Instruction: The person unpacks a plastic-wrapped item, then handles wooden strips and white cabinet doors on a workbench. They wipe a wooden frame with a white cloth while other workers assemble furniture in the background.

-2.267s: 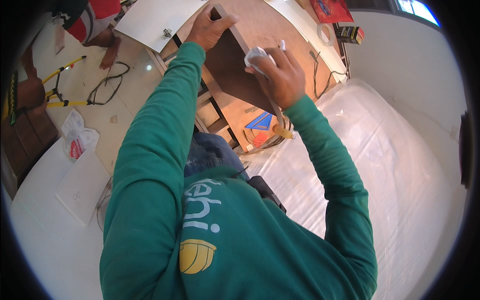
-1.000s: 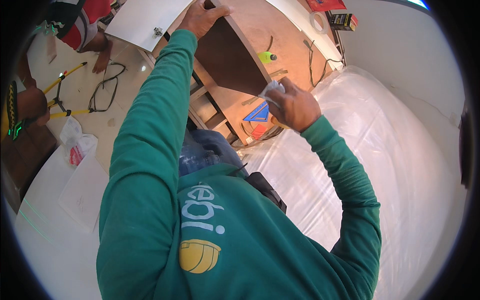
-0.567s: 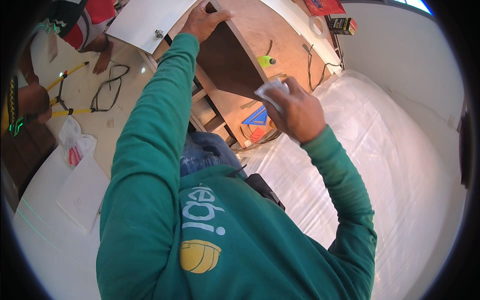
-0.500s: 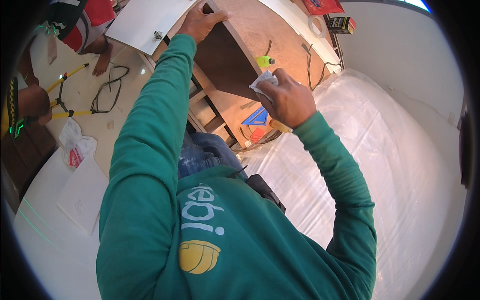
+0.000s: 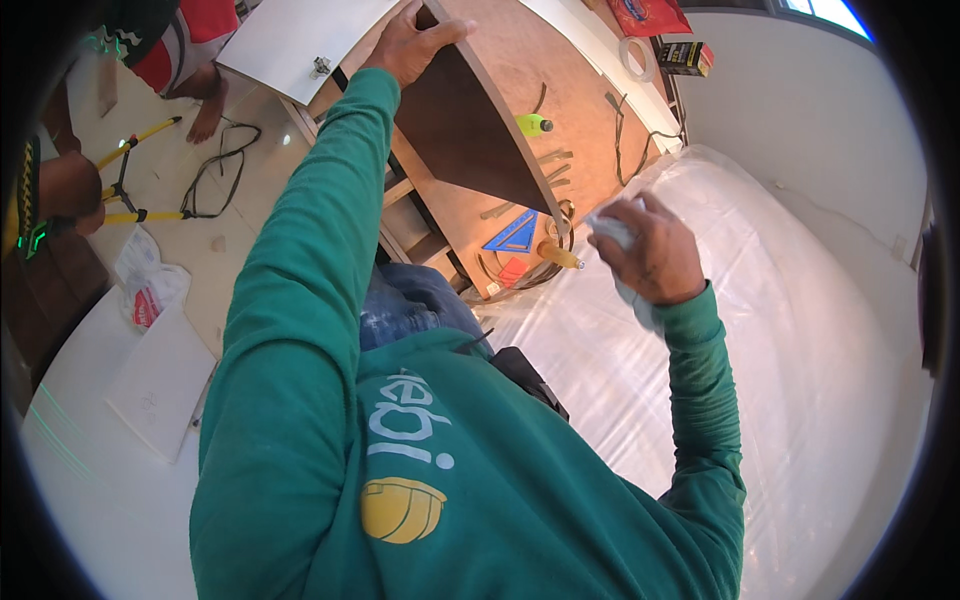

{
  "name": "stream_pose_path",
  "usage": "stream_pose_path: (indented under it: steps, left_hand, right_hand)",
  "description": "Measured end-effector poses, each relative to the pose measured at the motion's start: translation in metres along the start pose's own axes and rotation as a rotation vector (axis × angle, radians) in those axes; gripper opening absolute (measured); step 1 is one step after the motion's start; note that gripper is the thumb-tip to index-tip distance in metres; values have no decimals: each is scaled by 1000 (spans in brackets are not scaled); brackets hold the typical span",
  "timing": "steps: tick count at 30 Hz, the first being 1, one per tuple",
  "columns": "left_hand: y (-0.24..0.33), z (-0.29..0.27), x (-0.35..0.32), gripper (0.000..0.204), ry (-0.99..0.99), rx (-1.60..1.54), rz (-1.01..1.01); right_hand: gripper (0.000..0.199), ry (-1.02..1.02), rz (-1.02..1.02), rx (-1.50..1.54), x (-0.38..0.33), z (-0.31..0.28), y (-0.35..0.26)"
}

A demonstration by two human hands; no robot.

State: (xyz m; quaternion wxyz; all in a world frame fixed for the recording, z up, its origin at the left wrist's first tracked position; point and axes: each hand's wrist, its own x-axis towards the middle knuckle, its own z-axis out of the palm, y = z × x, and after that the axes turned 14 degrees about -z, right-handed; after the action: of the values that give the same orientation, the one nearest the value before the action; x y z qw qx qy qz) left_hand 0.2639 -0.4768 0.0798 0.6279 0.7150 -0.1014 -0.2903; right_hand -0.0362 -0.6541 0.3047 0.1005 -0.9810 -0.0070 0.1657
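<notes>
My left hand (image 5: 408,48) is closed around the far end of a dark brown board (image 5: 460,115), which stands on edge, tilted, over a brown work surface (image 5: 590,110). A crumpled white cloth (image 5: 612,230) is bunched in my right hand (image 5: 658,252). That hand is off the board's near corner, above clear plastic sheeting (image 5: 780,330). Close to this corner lie a blue set square (image 5: 512,232), an amber-coloured bottle or handle (image 5: 560,255) and a small red piece (image 5: 513,270). A bright green bottle (image 5: 533,125) lies behind the board.
At the far right are a white tape roll (image 5: 636,58), a red bag (image 5: 652,16) and a dark box (image 5: 685,58). A white panel with a hinge (image 5: 320,67) lies far left. Beyond it, another person's foot (image 5: 207,116), yellow-black tripod legs (image 5: 150,132) and a black cable (image 5: 235,170) occupy the floor.
My right hand, with the cloth, has moved right and nearer, away from the board's corner. My left hand keeps its hold, and the board has shifted slightly right.
</notes>
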Motion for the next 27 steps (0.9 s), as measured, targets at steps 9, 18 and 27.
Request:
stream_pose_path:
  steps: [9, 18, 27]
  left_hand:
    - [-22, 11, 9, 109, 65, -356, -70]
    - [-15, 8, 0, 121, -58, -555, -131]
    - [-16, 3, 13, 114, -92, -604, -167]
  right_hand:
    - [34, 348, -526, 70, 57, 88, 14]
    - [32, 271, -402, 207, 88, 97, 20]
    - [30, 377, -526, 211, 232, 58, -8]
